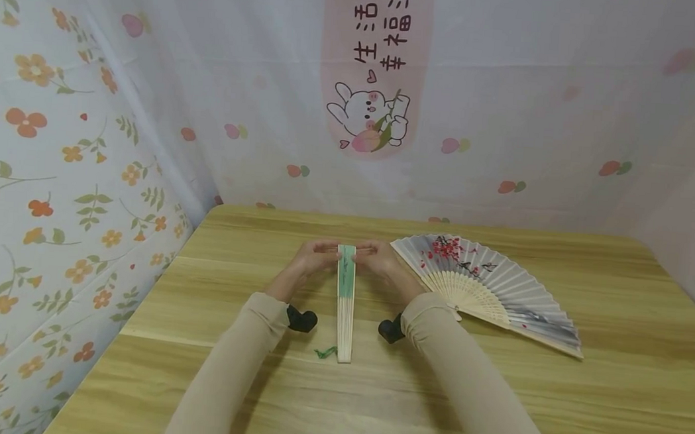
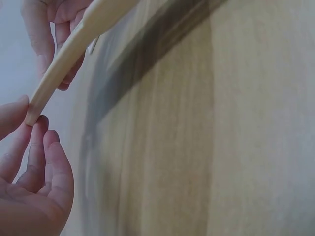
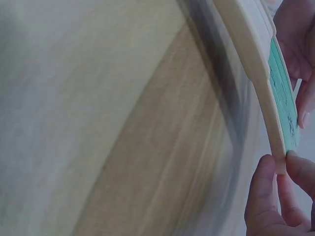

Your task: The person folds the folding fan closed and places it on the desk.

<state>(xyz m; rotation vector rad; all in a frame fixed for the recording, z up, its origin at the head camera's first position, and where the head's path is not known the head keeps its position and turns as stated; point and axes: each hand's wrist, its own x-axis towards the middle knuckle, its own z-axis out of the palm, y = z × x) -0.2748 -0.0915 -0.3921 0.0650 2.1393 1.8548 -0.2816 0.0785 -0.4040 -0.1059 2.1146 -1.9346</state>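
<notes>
A folded hand fan [image 1: 347, 277] with green fabric and pale wooden ribs stands between my two hands, its far end the green one. In the head view my left hand [image 1: 311, 260] pinches that far end from the left side, and my right hand [image 1: 383, 262] pinches it from the right. The left wrist view has my left thumb and fingertips [image 2: 37, 123] on the tip of a pale outer rib. On the opposite rib, my right thumb and fingers [image 3: 266, 167] show in the right wrist view. From the fan's near end a green tassel [image 1: 326, 352] hangs to the left.
An open fan [image 1: 481, 278] with a grey and red blossom print lies to the right of my right hand, its pivot close by my right sleeve [image 1: 437, 315]. Beneath everything is a wood-grain table [image 1: 622, 406]. Printed cloths hang behind and at the left.
</notes>
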